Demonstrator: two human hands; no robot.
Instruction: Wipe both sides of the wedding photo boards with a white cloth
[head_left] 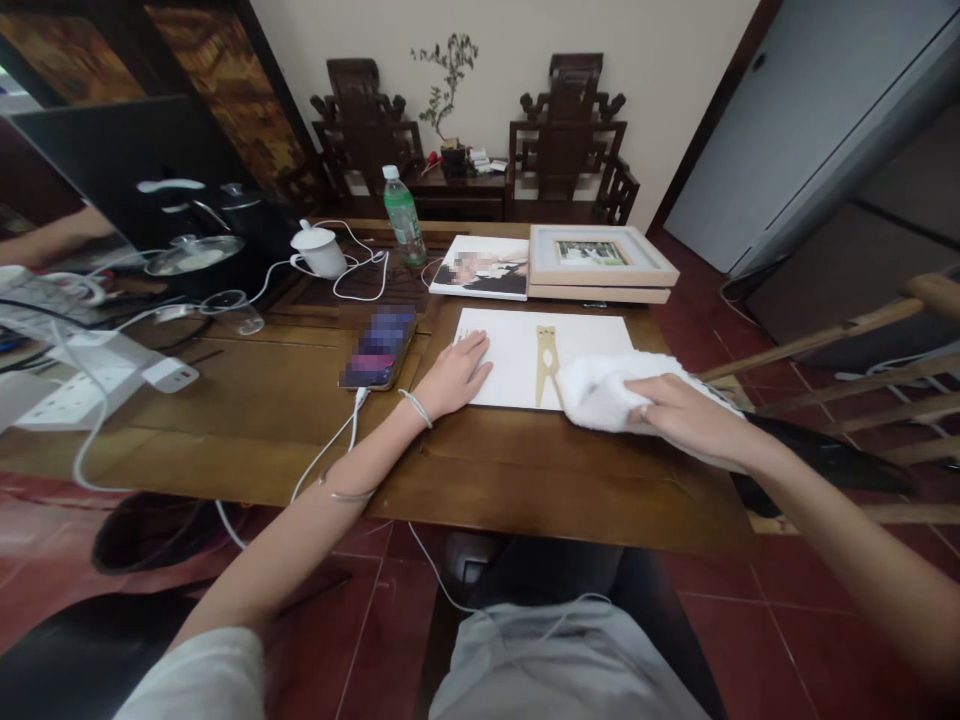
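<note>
A white rectangular board or album (510, 350) lies flat on the wooden table in front of me, with a gold cat-like figure (546, 345) on its surface. My left hand (454, 378) rests on the board's left edge, fingers stretched out and holding nothing. In my right hand (671, 405) is a bunched white cloth (600, 390), fluffy like a towel, gripped at its right side. The cloth covers the board's lower right corner. Part of the cloth hangs beneath my right wrist, toward the table's right end.
Behind the board lie a photo album (484, 268) and stacked picture frames (600, 265). A charging phone (379, 345), a green-labelled bottle (405, 220) and a lidded white cup (319, 250) stand left. Further left are a power strip (97, 380), cables and a monitor (142, 160). Another person's arm (60, 235) shows there.
</note>
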